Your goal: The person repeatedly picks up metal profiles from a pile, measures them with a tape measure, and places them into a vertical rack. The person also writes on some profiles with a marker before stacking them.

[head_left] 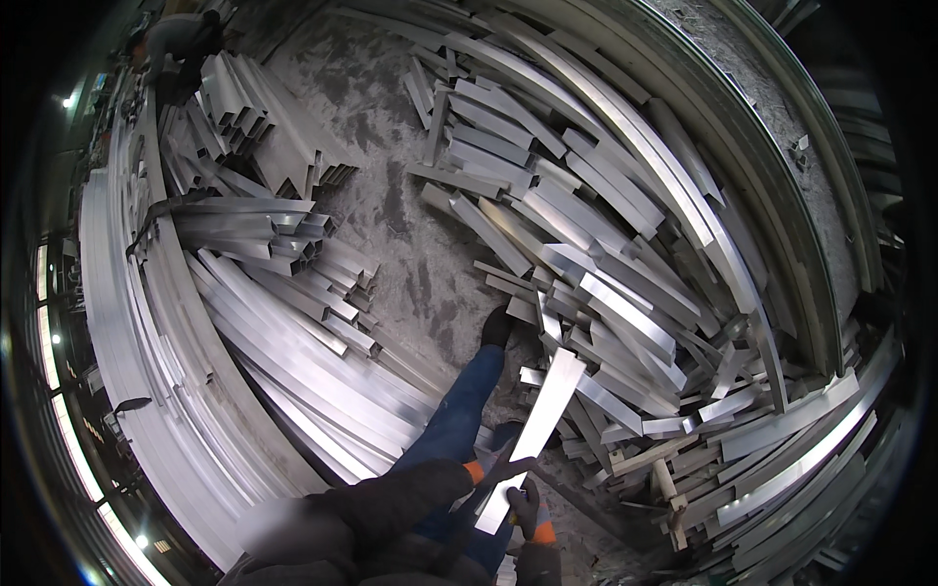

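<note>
A bright, flat-faced metal profile (543, 415) slants up and to the right in front of my legs. My left hand (510, 470), in a dark glove with an orange cuff, is closed across its lower part from the left side. Close to the profile's lower end, my right hand (525, 501) grips its right edge, also gloved and orange-cuffed. The far end of the profile reaches over a heap of loose, short metal offcuts (625, 313). Fingers beneath the profile are hidden.
Long aluminium profiles (322, 400) lie in stacks on my left, with bundled square tubes (264, 234) beyond. A bare strip of concrete floor (396, 205) runs ahead between stacks and heap. More long lengths (791, 488) lie at right. Another person (181, 49) bends over at the far left.
</note>
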Demonstrator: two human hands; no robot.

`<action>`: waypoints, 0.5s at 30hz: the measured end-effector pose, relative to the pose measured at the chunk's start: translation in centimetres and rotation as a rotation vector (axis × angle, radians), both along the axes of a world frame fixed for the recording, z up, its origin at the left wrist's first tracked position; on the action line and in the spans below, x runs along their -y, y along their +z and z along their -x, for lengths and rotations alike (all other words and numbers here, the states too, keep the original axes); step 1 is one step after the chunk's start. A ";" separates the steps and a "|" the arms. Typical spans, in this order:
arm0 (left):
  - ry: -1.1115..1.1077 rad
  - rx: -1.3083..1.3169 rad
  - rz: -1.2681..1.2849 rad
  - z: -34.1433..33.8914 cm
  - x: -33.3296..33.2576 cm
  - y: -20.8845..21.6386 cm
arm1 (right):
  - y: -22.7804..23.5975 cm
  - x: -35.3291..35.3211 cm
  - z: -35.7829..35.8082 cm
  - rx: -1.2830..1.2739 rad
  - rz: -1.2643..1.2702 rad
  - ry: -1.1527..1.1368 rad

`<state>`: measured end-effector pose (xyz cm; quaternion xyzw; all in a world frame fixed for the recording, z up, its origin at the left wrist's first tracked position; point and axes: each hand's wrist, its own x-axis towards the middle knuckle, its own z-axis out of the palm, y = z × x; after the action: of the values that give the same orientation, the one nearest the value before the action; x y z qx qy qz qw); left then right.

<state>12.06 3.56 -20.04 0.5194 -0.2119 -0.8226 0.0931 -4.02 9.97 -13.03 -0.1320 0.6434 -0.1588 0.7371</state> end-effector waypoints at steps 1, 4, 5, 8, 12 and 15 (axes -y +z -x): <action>0.004 -0.002 0.001 0.1 -0.1 0.0 | 0.1 0.4 -0.3 0.039 -0.041 0.002; 0.018 -0.003 0.004 0.5 -0.3 0.0 | 0.2 0.8 -1.2 0.009 0.021 -0.132; 0.023 -0.003 0.000 0.6 -0.4 0.0 | 0.2 0.7 -1.5 -0.010 0.083 -0.164; 0.039 -0.004 0.000 0.8 -0.1 -0.3 | 0.3 0.2 -1.1 0.045 -0.028 -0.224; 0.072 0.004 0.000 0.7 1.7 -1.5 | -0.2 -0.2 -0.6 0.043 -0.001 -0.021; 0.120 0.017 -0.017 0.6 3.2 -2.2 | -0.3 -0.3 -0.8 0.032 0.069 0.066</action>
<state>11.51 0.33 -22.25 0.5387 -0.1745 -0.8130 0.1360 -3.25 10.28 -13.36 -0.1760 0.6208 -0.1586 0.7473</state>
